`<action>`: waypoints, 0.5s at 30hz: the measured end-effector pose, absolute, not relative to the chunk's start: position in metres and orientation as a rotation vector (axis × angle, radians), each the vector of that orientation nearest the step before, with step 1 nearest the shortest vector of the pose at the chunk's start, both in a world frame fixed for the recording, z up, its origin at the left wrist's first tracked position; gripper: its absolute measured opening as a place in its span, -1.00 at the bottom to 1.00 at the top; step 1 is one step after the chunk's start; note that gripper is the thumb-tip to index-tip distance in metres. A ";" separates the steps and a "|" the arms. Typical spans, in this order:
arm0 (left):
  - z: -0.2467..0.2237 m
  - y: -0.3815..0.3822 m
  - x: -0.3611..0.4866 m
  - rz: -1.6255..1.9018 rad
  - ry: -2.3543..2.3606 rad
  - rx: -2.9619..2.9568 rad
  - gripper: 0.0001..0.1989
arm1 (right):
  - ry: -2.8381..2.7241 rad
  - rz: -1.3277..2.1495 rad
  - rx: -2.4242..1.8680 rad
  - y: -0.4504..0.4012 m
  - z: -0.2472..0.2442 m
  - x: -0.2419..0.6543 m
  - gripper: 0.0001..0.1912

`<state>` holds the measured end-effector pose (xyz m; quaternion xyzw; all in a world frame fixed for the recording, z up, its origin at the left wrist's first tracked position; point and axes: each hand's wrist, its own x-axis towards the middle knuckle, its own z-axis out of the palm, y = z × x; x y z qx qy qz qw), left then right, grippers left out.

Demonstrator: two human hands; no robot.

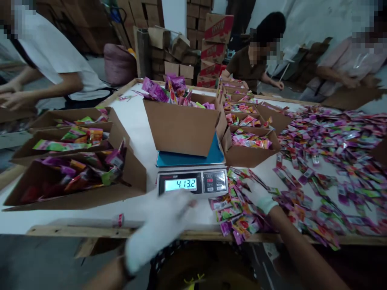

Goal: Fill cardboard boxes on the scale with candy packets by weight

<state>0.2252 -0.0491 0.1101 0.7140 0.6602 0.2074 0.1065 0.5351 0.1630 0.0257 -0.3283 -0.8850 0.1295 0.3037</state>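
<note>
Worktable point(137, 121), white-topped, carries a heap of sachets point(326, 169) along its right side and filled cartons point(96, 193) toward its near left corner. One filled carton point(181, 127) stands on a scale point(198, 177) near the middle of the near edge. From where I stand, weighing appears to be the step in hand; the next move probably calls for checking the reading and adjusting the sachet count.

Left hand point(165, 217), gloved, is before the scale, too blurred to tell whether spread or closed. Right hand point(256, 193), gloved, is among sachets right of the scale; whether it pinches one cannot be told. Display point(180, 185) seems to show 413.2, decimal mark unclear. Lower carton contents are hidden. A small red-and-white item point(120, 220) by the near edge is unidentifiable.
</note>
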 end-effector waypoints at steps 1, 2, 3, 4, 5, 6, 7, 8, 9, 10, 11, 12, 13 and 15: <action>0.095 -0.037 0.254 0.368 1.880 2.080 -0.77 | -2.333 0.376 -0.893 0.163 0.028 0.536 -0.91; 0.079 -0.025 0.280 0.163 1.780 2.095 -0.73 | -2.325 0.413 -0.923 0.164 0.034 0.538 -0.90; 0.064 -0.015 0.302 0.092 1.791 2.075 -0.71 | -2.319 0.444 -0.951 0.166 0.044 0.539 -0.86; 0.051 -0.007 0.319 0.031 1.816 2.051 -0.69 | -2.304 0.456 -0.963 0.169 0.056 0.540 -0.80; 0.040 -0.001 0.330 -0.007 1.841 2.037 -0.67 | -2.272 0.443 -0.964 0.171 0.071 0.540 -0.76; 0.030 0.004 0.337 -0.020 1.869 2.025 -0.65 | -2.232 0.413 -0.955 0.173 0.087 0.538 -0.74; 0.023 0.006 0.340 -0.030 1.879 2.023 -0.64 | -2.185 0.371 -0.934 0.175 0.104 0.534 -0.76; 0.017 0.007 0.339 -0.029 1.876 2.031 -0.63 | -2.141 0.331 -0.903 0.176 0.120 0.528 -0.81; 0.013 0.007 0.336 -0.021 1.863 2.045 -0.63 | -2.103 0.295 -0.862 0.176 0.137 0.519 -0.86; 0.010 0.005 0.331 -0.007 1.846 2.061 -0.66 | -2.081 0.266 -0.811 0.176 0.155 0.507 -0.90; 0.009 0.002 0.325 0.006 1.835 2.075 -0.70 | -2.068 0.244 -0.755 0.177 0.172 0.492 -0.91; 0.010 -0.002 0.319 0.019 1.828 2.090 -0.76 | -2.059 0.225 -0.696 0.177 0.189 0.476 -0.91; 0.012 -0.007 0.312 0.027 1.824 2.108 -0.81 | -2.047 0.206 -0.640 0.178 0.207 0.458 -0.90; 0.023 -0.021 0.294 0.096 1.866 2.125 -0.88 | -2.024 0.182 -0.542 0.185 0.241 0.417 -0.87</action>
